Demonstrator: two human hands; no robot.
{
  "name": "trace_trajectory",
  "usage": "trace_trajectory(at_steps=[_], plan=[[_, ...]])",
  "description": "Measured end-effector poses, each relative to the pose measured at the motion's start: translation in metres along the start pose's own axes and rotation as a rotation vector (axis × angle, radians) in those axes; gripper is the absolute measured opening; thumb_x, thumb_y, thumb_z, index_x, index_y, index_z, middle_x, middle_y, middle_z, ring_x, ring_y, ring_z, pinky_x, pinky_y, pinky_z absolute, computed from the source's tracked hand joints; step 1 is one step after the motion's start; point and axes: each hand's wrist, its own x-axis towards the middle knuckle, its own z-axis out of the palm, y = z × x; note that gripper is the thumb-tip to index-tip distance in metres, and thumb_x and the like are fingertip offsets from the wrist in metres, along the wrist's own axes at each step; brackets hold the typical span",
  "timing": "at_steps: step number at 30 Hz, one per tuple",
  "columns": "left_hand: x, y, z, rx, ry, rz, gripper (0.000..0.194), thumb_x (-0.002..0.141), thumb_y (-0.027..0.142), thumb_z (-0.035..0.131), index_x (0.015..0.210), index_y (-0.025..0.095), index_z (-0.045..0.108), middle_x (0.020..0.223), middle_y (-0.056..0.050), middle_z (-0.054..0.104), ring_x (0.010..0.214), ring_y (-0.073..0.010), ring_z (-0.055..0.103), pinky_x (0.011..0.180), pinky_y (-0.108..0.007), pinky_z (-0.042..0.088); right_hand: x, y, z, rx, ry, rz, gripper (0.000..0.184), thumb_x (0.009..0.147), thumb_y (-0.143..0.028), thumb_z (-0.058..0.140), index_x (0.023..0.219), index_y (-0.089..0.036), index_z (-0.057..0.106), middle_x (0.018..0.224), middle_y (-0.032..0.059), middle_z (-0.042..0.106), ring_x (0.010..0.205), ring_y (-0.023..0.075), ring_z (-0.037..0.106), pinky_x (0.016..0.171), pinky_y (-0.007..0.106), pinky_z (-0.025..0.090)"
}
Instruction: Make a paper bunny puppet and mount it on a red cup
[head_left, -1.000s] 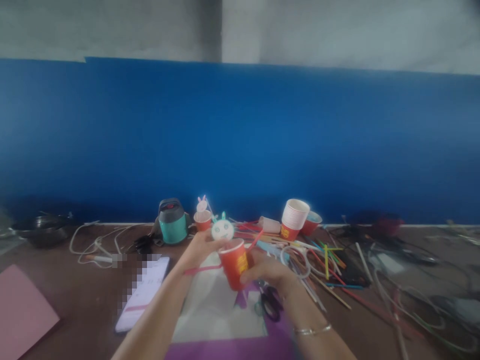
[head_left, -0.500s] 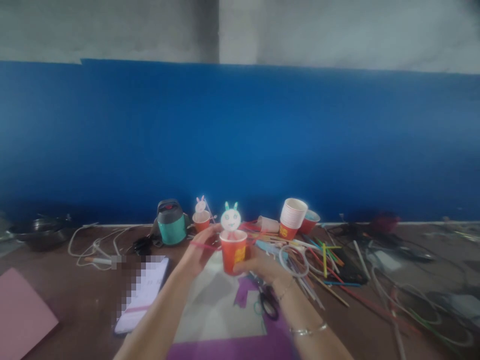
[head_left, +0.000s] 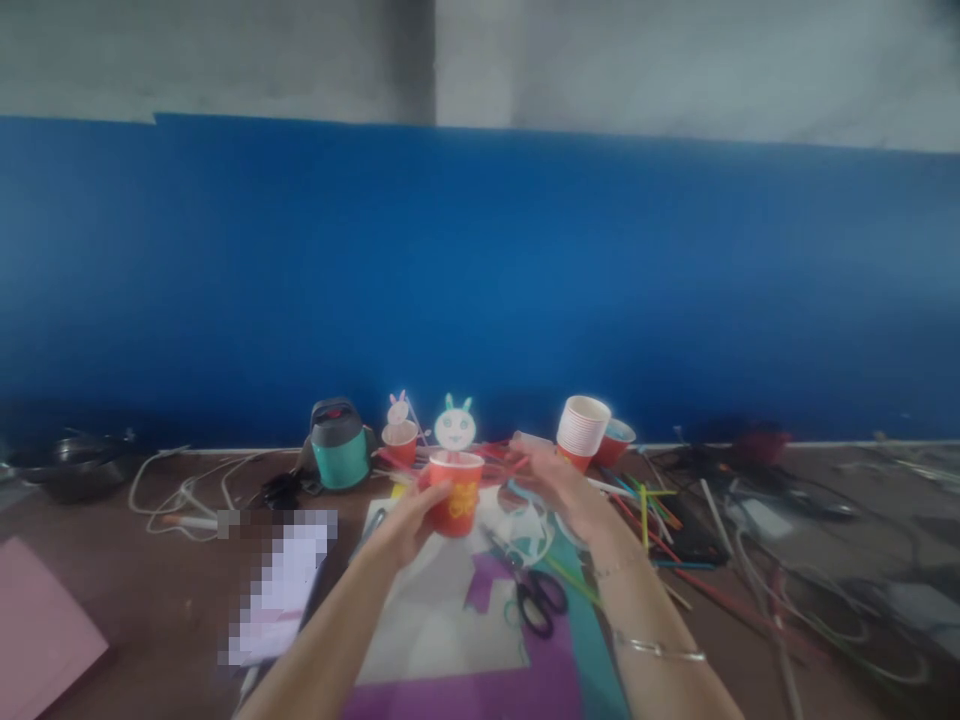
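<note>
My left hand [head_left: 405, 525] is wrapped round a red paper cup [head_left: 455, 494] with a yellow mark, held upright over the table. A white bunny-face cutout [head_left: 454, 428] with green ears pokes up from the cup. My right hand [head_left: 564, 490] is off the cup, out to its right, fingers near the pile of coloured straws [head_left: 645, 505]; it is blurred and I cannot tell what it holds. A second small red cup with a pink bunny cutout [head_left: 399, 436] stands behind, near the blue wall.
A teal and grey jar [head_left: 338, 456] stands at the back left. A stack of paper cups [head_left: 581, 428] leans at the back right. Black scissors [head_left: 534, 595] lie on white and purple paper [head_left: 487, 670]. White cables [head_left: 180, 490], pink paper [head_left: 37, 640].
My right hand has let go of the cup and moved right toward the straws. My left hand has taken the cup and carried it slightly left and farther away.
</note>
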Motion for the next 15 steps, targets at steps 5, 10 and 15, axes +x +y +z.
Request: trace_trajectory(at_steps=[5, 10, 15], plan=[[-0.007, -0.001, 0.01, 0.056, -0.224, -0.084, 0.061, 0.068, 0.032, 0.08, 0.122, 0.017, 0.058, 0.109, -0.013, 0.067, 0.099, -0.0278, 0.063, 0.085, -0.035, 0.046, -0.005, -0.018, -0.018, -0.023, -0.03, 0.036, 0.05, 0.07, -0.055, 0.069, 0.104, -0.018, 0.07, 0.101, 0.0107, 0.071, 0.096, 0.0253, 0.063, 0.081, 0.035, 0.048], [-0.008, -0.006, 0.014, 0.122, -0.327, -0.128, 0.056, 0.07, 0.028, 0.079, 0.121, 0.019, 0.057, 0.108, -0.011, 0.067, 0.097, -0.0247, 0.063, 0.084, -0.033, 0.046, -0.013, -0.024, 0.003, -0.147, -0.131, 0.158, 0.038, 0.061, -0.04, 0.078, 0.088, -0.015, 0.071, 0.083, 0.0056, 0.072, 0.08, 0.0222, 0.064, 0.072, 0.031, 0.048], [-0.009, -0.007, 0.018, 0.146, -0.324, -0.102, 0.054, 0.07, 0.027, 0.079, 0.119, 0.019, 0.058, 0.105, -0.011, 0.067, 0.096, -0.0248, 0.063, 0.084, -0.034, 0.045, -0.015, -0.029, 0.013, -0.218, -0.04, 0.143, 0.018, 0.062, -0.033, 0.076, 0.069, -0.018, 0.069, 0.063, 0.0013, 0.067, 0.064, 0.0189, 0.059, 0.061, 0.028, 0.044]])
